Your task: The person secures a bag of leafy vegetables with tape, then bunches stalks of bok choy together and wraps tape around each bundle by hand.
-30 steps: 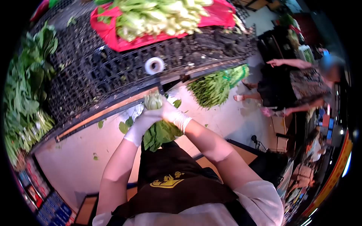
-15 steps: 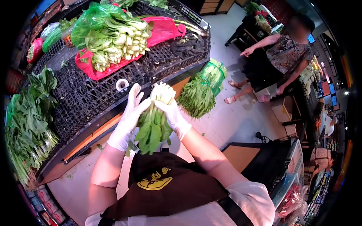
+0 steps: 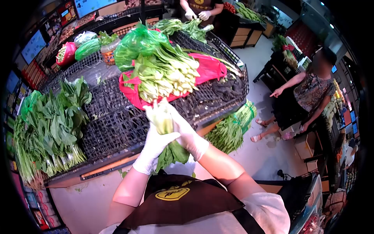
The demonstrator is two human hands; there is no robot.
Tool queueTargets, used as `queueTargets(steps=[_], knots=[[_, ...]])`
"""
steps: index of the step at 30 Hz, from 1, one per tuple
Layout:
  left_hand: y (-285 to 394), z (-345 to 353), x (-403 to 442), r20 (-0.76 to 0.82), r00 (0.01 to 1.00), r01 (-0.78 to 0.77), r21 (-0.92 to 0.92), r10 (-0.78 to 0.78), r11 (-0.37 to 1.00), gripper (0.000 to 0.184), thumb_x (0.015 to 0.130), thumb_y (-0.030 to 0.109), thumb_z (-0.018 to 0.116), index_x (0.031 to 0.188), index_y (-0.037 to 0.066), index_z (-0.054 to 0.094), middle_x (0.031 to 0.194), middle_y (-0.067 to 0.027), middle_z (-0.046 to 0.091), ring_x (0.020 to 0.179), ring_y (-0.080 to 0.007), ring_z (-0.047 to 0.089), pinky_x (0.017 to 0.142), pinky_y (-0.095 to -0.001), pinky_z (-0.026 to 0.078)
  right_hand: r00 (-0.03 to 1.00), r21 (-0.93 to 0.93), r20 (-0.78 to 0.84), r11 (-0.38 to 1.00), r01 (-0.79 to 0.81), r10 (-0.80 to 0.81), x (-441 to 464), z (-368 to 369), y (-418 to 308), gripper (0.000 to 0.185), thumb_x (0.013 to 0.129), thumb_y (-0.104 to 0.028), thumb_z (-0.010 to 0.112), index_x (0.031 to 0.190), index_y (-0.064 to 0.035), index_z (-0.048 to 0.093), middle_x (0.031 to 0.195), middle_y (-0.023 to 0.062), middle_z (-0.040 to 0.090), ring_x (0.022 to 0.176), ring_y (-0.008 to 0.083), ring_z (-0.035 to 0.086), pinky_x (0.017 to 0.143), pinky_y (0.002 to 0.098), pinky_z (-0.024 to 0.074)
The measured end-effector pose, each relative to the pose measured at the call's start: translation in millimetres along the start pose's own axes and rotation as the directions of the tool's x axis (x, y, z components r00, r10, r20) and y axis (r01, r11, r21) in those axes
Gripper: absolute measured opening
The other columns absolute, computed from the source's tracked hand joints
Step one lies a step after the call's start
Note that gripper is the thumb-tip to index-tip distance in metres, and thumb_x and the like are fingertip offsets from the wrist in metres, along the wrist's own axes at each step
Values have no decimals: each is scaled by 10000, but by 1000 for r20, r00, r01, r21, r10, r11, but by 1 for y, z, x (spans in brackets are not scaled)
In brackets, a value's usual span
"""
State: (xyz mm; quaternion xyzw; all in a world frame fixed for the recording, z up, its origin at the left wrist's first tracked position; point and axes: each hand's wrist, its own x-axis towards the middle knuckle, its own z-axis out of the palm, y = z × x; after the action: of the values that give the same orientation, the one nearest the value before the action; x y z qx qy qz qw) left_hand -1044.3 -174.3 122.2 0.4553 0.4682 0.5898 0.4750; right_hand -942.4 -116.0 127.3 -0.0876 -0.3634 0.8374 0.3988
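Observation:
A bunch of leafy greens with pale stems [image 3: 163, 120] is held between my two gloved hands, stem ends toward the pile and leaves hanging toward my apron. My left hand [image 3: 156, 141] wraps it from the left, thumb across the stems. From the other side my right hand [image 3: 186, 134] closes round it, fingers reaching up along the stems. Just beyond my fingertips lies a heap of similar greens [image 3: 167, 74] on a pink plastic bag [image 3: 210, 70], with a green plastic bag [image 3: 136, 45] over its far left part. Black plastic crates [image 3: 105, 124] lie beneath.
Dark leafy bunches [image 3: 54, 128] line the stand's left edge. A tied green bundle [image 3: 233, 130] is by the stand's right side. A person [image 3: 307, 93] stands at right, one arm extended; a co-worker's gloved hands [image 3: 198, 15] handle greens at the far side. A jar [image 3: 109, 50] stands behind.
My view has shifted toward the stand, and my hands with the bunch are now close to the heap. My left hand, looser before, now wraps the stems. The white roll no longer shows on the crate.

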Motion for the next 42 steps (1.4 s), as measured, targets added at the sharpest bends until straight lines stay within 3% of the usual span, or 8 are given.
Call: queueTargets(steps=[5, 9, 10, 15, 18, 27, 31, 42], knots=[[6, -66, 8, -219, 975, 24, -41, -33, 999, 729, 720, 40, 749, 1350, 8, 382, 1275, -102, 497, 1144, -189, 508, 981, -323, 412, 982, -320, 133, 943, -88, 136, 56, 42, 13, 647, 971, -306, 478, 1474, -19, 188, 1495, 132, 284, 1384, 227, 274, 1140, 342, 207], [11, -99, 12, -288, 953, -127, -96, 94, 987, 501, 761, 44, 701, 1215, 3, 495, 1090, -77, 596, 988, -177, 590, 890, -307, 471, 957, -969, 93, 245, 24, 276, 93, 38, -19, 833, 853, -387, 656, 1467, -12, 235, 1499, 176, 278, 1370, 234, 291, 1125, 344, 228], [16, -105, 13, -308, 945, -148, -92, 114, 985, 444, 772, 43, 681, 1181, 1, 514, 1036, -75, 617, 951, -178, 607, 865, -307, 487, 982, -827, 35, 558, -77, 188, 90, 59, -50, 819, 795, -461, 695, 1376, 24, 382, 1432, 217, 348, 1340, 324, 333, 1113, 409, 261], [16, -150, 17, -324, 942, -126, -103, 86, 987, 522, 821, 131, 661, 1267, -30, 442, 1066, -136, 615, 958, -229, 616, 890, -351, 497, 508, -924, -371, 254, -285, -778, 166, -150, -113, 854, 721, -445, 756, 1280, 115, 433, 1256, 273, 523, 1140, 317, 547, 976, 383, 430], [18, -153, 25, -390, 917, -144, -123, 86, 982, 524, 832, 136, 644, 1280, -34, 432, 1088, -140, 609, 976, -229, 613, 894, -348, 496, 661, -840, -541, 364, -402, -519, 180, -192, -116, 724, 698, -486, 766, 1117, 70, 565, 1052, 172, 638, 963, 243, 611, 869, 333, 464], [40, -136, 41, -410, 904, -122, 28, 123, 992, 599, 778, 183, 709, 1275, -16, 441, 1109, -124, 597, 995, -225, 605, 908, -349, 489, 732, -883, 7, 339, 324, -681, 203, -92, -178, 347, 801, -115, 742, 1101, -7, 606, 989, 22, 624, 865, 87, 590, 808, 243, 490], [45, -142, 52, -316, 926, -211, 24, 207, 977, 649, 733, 186, 746, 1272, -14, 445, 1150, -129, 576, 1032, -233, 597, 934, -367, 487, 660, -860, 452, -98, 500, -600, 196, -28, -223, 414, 825, -71, 704, 1210, -18, 563, 1135, 62, 576, 1049, 142, 562, 941, 279, 443], [85, -95, 80, -172, 934, -281, 186, 312, 942, 923, 636, 159, 832, 1411, 55, 342, 1484, -177, 263, 1400, -261, 196, 1141, -386, 145, 907, -640, 318, 642, 421, -278, 163, 102, -81, 350, 941, -133, 575, 1262, -9, 518, 1183, 77, 525, 1080, 136, 530, 951, 281, 422]])
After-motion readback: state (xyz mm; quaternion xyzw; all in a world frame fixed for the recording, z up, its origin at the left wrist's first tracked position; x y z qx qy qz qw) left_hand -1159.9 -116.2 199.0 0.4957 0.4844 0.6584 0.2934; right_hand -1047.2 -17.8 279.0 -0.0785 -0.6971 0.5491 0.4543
